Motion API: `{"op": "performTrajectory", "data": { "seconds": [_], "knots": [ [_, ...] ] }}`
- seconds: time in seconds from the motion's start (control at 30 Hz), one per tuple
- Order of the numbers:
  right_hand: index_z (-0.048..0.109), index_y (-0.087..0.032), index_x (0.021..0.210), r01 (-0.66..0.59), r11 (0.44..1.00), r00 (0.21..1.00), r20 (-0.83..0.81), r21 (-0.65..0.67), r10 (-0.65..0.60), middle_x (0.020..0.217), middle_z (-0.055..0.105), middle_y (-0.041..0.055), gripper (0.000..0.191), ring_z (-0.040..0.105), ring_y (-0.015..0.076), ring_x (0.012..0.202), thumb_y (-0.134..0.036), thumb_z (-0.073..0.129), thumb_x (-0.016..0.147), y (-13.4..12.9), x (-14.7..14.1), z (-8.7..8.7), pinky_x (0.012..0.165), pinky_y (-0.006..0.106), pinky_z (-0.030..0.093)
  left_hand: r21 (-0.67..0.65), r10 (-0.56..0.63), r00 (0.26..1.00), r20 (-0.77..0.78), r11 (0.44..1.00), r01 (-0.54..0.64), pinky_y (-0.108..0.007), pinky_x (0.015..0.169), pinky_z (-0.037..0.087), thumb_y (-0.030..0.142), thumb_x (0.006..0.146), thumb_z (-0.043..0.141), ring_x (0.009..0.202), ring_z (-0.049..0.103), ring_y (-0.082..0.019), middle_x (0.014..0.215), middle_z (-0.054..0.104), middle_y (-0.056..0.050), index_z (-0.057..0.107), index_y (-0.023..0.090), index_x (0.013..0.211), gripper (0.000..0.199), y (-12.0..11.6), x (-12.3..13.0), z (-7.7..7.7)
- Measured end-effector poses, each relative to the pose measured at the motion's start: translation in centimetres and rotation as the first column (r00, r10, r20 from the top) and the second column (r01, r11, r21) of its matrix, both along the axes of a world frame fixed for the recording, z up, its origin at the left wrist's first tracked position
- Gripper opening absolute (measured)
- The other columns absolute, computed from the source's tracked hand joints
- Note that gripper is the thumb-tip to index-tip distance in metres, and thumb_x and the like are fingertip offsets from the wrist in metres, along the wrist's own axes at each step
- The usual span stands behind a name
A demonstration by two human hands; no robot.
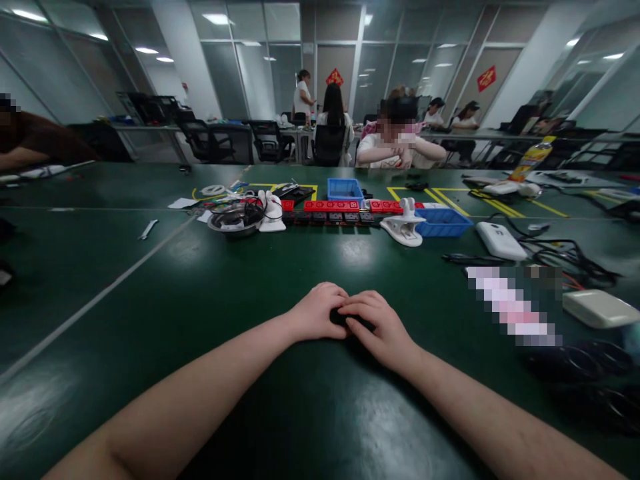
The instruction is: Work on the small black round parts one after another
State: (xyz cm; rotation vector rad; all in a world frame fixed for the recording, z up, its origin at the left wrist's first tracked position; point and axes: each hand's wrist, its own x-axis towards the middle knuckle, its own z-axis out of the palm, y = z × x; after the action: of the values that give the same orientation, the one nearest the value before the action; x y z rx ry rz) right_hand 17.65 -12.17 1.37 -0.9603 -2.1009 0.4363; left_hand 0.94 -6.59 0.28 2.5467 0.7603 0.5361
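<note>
My left hand (318,313) and my right hand (384,328) meet low over the green table (230,287), straight ahead of me. Between them is a small black object (339,317), mostly covered by my fingers, so its kind cannot be made out. The left hand curls around its left end, thumb toward me. From the other side, the right fingers bend over its top, with the thumb along the near edge. Fingertips of both hands nearly touch above it.
Beyond my hands stand red power strips (333,206), a metal bowl (235,223), white clips (403,227) and blue bins (445,222). A wrench (148,229) lies to the left. On the right are a white box (500,241), black cables and a bottle (533,160). A person (400,143) sits opposite.
</note>
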Motion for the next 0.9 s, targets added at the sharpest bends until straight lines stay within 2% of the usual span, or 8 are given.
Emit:
{"op": "performTrajectory", "data": {
  "seconds": [0.13, 0.33, 0.43, 0.5, 0.6, 0.67, 0.77, 0.9],
  "knots": [
    [0.064, -0.022, 0.088, -0.055, 0.998, 0.998, -0.005, 0.044, 0.055, 0.096, 0.065, 0.0019, 0.028, 0.053, 0.0188, 0.093, -0.007, 0.044, 0.077, -0.2, -0.5, -0.2, 0.086, 0.041, 0.041, -0.045, -0.052, 0.999, 0.012, 0.998, 0.052, -0.032, 0.090, 0.037, 0.021, 0.063, 0.066, 0.099, 0.050, -0.019, 0.102, 0.057, -0.001, 0.065, 0.021, 0.083, 0.020, 0.3, -0.4, -0.3],
    [0.065, -0.023, 0.079, -0.068, 0.996, 0.998, 0.007, 0.060, 0.067, 0.096, 0.066, 0.0008, 0.034, 0.052, 0.0199, 0.101, -0.003, 0.041, 0.066, 0.0, -0.9, -0.2, 0.094, 0.042, 0.036, 0.001, -0.009, 1.000, -0.026, 1.000, 0.009, -0.031, 0.090, 0.037, 0.027, 0.066, 0.067, 0.101, 0.050, -0.021, 0.104, 0.058, -0.003, 0.066, 0.020, 0.089, 0.023, 0.5, -0.7, -0.1],
    [0.062, -0.021, 0.094, 0.057, 0.998, 0.998, 0.001, 0.035, -0.057, 0.107, 0.062, 0.0032, 0.036, 0.047, 0.0204, 0.109, -0.007, 0.044, 0.067, 1.2, -0.8, -0.2, 0.097, 0.041, 0.034, 0.032, 0.102, 0.993, -0.052, 0.994, -0.101, -0.030, 0.086, 0.040, 0.032, 0.071, 0.064, 0.095, 0.054, -0.020, 0.097, 0.061, -0.003, 0.064, 0.019, 0.094, 0.026, 1.2, -0.9, 0.0],
    [0.055, -0.018, 0.106, 0.222, 0.975, 0.975, 0.005, -0.011, -0.222, 0.111, 0.057, 0.0075, 0.034, 0.049, 0.0214, 0.106, -0.017, 0.050, 0.072, 2.4, -0.8, -0.3, 0.093, 0.040, 0.037, 0.058, 0.186, 0.981, -0.063, 0.982, -0.182, -0.030, 0.084, 0.041, 0.036, 0.072, 0.062, 0.092, 0.054, -0.020, 0.094, 0.062, -0.004, 0.064, 0.017, 0.091, 0.027, 1.7, -1.1, -0.1],
    [0.051, -0.013, 0.109, 0.367, 0.928, 0.930, 0.040, -0.070, -0.365, 0.096, 0.057, 0.0098, 0.041, 0.054, 0.0214, 0.087, -0.037, 0.055, 0.076, 4.6, -1.2, -0.7, 0.076, 0.037, 0.044, 0.086, 0.260, 0.964, -0.061, 0.963, -0.254, -0.032, 0.084, 0.041, 0.038, 0.071, 0.062, 0.092, 0.053, -0.021, 0.093, 0.061, -0.004, 0.064, 0.017, 0.087, 0.026, 2.4, -1.2, -0.3],
    [0.055, -0.013, 0.098, 0.381, 0.921, 0.924, 0.077, -0.077, -0.375, 0.083, 0.056, 0.0066, 0.039, 0.053, 0.0195, 0.076, -0.043, 0.057, 0.074, 6.0, -1.5, -0.8, 0.066, 0.033, 0.044, 0.103, 0.312, 0.949, -0.048, 0.946, -0.306, -0.033, 0.084, 0.041, 0.040, 0.070, 0.063, 0.094, 0.053, -0.022, 0.094, 0.060, -0.005, 0.063, 0.017, 0.087, 0.028, 2.8, -1.1, -0.5],
    [0.057, -0.015, 0.078, 0.368, 0.928, 0.925, 0.119, -0.055, -0.360, 0.073, 0.052, 0.0034, 0.028, 0.050, 0.0176, 0.070, -0.043, 0.059, 0.073, 7.7, -1.8, -0.7, 0.063, 0.031, 0.041, 0.118, 0.394, 0.919, -0.019, 0.914, -0.389, -0.036, 0.083, 0.042, 0.041, 0.068, 0.064, 0.093, 0.052, -0.024, 0.094, 0.058, -0.007, 0.061, 0.015, 0.088, 0.034, 3.6, -1.0, -0.7],
    [0.058, -0.016, 0.077, 0.312, 0.950, 0.942, 0.136, -0.019, -0.307, 0.075, 0.052, 0.0028, 0.017, 0.049, 0.0170, 0.073, -0.033, 0.059, 0.074, 9.3, -1.9, -0.5, 0.068, 0.030, 0.040, 0.105, 0.421, 0.907, -0.004, 0.902, -0.419, -0.037, 0.081, 0.043, 0.041, 0.067, 0.064, 0.091, 0.053, -0.025, 0.092, 0.059, -0.008, 0.061, 0.014, 0.084, 0.032, 5.4, -0.9, -0.9]
  ]
}}
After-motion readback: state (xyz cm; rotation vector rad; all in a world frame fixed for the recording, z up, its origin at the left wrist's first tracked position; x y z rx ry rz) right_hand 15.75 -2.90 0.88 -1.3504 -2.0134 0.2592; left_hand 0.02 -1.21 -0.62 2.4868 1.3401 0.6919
